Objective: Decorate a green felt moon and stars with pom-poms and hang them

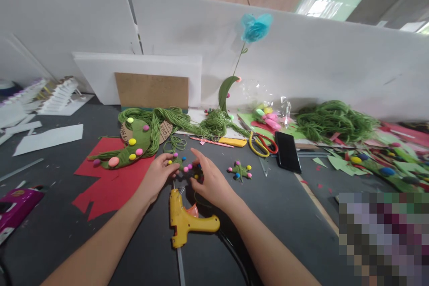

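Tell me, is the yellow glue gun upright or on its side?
On its side: the glue gun lies flat on the table, its trigger and handle showing in profile.

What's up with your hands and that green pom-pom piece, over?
Left hand pinching the green pom-pom piece. Right hand alongside, thumb and forefinger apart. Yellow glue gun lying close to both, possibly in the way.

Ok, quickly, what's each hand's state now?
Left hand: closed, pinching the pom-pom star.
Right hand: open, fingers apart beside it; any contact cannot be told.
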`<state>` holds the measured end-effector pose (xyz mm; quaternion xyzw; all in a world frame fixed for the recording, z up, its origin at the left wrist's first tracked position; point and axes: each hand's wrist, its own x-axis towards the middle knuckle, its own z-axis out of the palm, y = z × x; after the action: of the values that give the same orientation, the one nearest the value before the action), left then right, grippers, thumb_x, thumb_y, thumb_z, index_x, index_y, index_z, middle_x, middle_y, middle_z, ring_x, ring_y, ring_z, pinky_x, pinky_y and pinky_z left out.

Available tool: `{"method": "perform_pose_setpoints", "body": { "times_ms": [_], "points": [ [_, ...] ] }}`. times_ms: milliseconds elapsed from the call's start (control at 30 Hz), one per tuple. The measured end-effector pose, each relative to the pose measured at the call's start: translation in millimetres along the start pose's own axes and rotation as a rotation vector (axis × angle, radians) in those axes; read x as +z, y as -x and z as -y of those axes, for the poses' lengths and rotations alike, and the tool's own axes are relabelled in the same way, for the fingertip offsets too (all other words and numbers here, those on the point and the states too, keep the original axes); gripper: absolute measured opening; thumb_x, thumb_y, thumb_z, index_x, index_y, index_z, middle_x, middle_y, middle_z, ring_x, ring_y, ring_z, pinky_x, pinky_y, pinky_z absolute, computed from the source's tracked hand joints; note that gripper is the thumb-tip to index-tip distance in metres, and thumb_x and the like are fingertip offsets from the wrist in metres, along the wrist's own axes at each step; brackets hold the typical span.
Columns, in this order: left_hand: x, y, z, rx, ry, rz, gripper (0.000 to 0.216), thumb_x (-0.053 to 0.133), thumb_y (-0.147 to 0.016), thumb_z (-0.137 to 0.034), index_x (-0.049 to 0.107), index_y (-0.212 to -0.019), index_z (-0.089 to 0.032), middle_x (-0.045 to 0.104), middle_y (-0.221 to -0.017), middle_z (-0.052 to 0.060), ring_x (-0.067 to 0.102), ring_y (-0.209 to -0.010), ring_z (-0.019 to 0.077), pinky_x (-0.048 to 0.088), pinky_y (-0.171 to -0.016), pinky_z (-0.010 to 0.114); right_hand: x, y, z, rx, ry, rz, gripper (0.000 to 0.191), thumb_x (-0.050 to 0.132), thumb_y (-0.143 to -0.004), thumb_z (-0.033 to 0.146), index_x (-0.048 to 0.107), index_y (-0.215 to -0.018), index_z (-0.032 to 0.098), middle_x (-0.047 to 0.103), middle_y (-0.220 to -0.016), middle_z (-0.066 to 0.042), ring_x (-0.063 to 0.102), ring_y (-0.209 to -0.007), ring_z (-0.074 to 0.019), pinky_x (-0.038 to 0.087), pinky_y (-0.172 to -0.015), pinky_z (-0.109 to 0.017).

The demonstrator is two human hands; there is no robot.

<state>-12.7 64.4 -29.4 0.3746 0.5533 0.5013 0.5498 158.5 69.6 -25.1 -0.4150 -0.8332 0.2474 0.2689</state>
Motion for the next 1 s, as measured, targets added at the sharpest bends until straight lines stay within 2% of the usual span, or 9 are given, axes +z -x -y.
{"method": "perform_pose_setpoints", "body": {
  "times_ms": [233,467,667,767,867,1000],
  "points": [
    [-3,0,-2,-0.082,0.1,0.043,0.032,0.07,-0.059,-0.027,0.058,-0.085,-0.013,0.06,-0.066,-0.002,0.054,-0.054,0.0083,0.041,-0.055,0.022,-2,0,-2,0.016,-0.043,-0.039,0.072,0.053,-0.071,0.011,0.027,-0.139,0.016,0.056,-0.103,-0.008,0.052,-0.098,-0.0194,0.041,-0.092,-0.036],
    [-6,-3,-1,-0.045,0.094,-0.003,0.04,0.073,-0.058,-0.025,0.058,-0.093,-0.013,0.062,-0.07,-0.001,0.055,-0.057,0.0097,0.04,-0.056,0.022,-5,1,0,-0.001,0.037,-0.003,0.068,0.053,-0.073,0.013,0.031,-0.137,0.017,0.057,-0.106,-0.009,0.052,-0.099,-0.0216,0.041,-0.091,-0.04],
    [-9,-5,-5,-0.005,0.133,-0.081,0.036,0.072,-0.059,-0.028,0.056,-0.088,-0.015,0.059,-0.066,-0.004,0.053,-0.058,0.0085,0.04,-0.058,0.021,-11,-1,-2,0.056,0.037,-0.054,0.064,0.053,-0.073,0.015,0.035,-0.134,0.018,0.057,-0.11,-0.01,0.052,-0.103,-0.0218,0.041,-0.092,-0.039],
    [-9,-4,-7,-0.015,0.157,-0.072,0.034,0.073,-0.057,-0.027,0.056,-0.084,-0.014,0.059,-0.069,-0.003,0.054,-0.059,0.0085,0.041,-0.06,0.021,-13,-2,-5,0.091,0.009,-0.071,0.063,0.054,-0.074,0.016,0.035,-0.134,0.019,0.058,-0.111,-0.009,0.053,-0.104,-0.0208,0.04,-0.094,-0.037],
    [-7,-2,-6,-0.035,0.164,-0.025,0.034,0.074,-0.058,-0.026,0.058,-0.085,-0.013,0.06,-0.07,-0.002,0.055,-0.06,0.0094,0.042,-0.06,0.022,-15,-3,-10,0.143,0.101,-0.057,0.065,0.054,-0.075,0.017,0.033,-0.136,0.018,0.06,-0.111,-0.01,0.054,-0.104,-0.0223,0.04,-0.092,-0.038],
    [-5,0,-5,-0.043,0.164,0.02,0.036,0.073,-0.059,-0.025,0.059,-0.09,-0.013,0.059,-0.067,-0.003,0.054,-0.06,0.0091,0.041,-0.06,0.022,-19,-3,-18,0.164,0.289,0.045,0.068,0.059,-0.074,0.017,0.034,-0.137,0.012,0.062,-0.111,-0.015,0.056,-0.101,-0.0256,0.041,-0.087,-0.036]
  ]
}}
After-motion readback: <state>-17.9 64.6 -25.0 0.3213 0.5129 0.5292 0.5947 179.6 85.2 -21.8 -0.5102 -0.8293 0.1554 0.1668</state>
